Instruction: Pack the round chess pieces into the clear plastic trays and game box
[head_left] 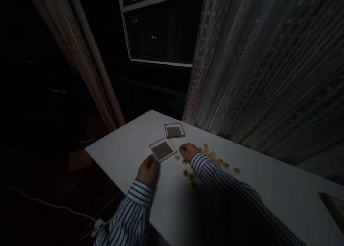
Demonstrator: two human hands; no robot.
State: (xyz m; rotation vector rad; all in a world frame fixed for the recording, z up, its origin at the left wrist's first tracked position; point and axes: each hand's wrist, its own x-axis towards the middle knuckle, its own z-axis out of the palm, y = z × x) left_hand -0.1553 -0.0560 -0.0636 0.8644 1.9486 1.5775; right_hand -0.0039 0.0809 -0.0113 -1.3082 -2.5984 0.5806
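Observation:
A shallow square box with a pale rim and brown bottom lies on the white table. My left hand is closed at its near left corner, the fingertips on the edge. To the right of the box, my right hand is curled shut just above the table; whatever its fingers hold is hidden. Round yellowish Chinese chess pieces with red or dark marks lie scattered around and beyond this hand. One piece rests beside the box's right corner, and another lies farthest right. The sleeve covers some pieces.
A second shallow square box part lies behind the first. At the table's right edge is a dark-framed flat object. Curtains hang along the back, beside a dark window. A white cable runs below on the left.

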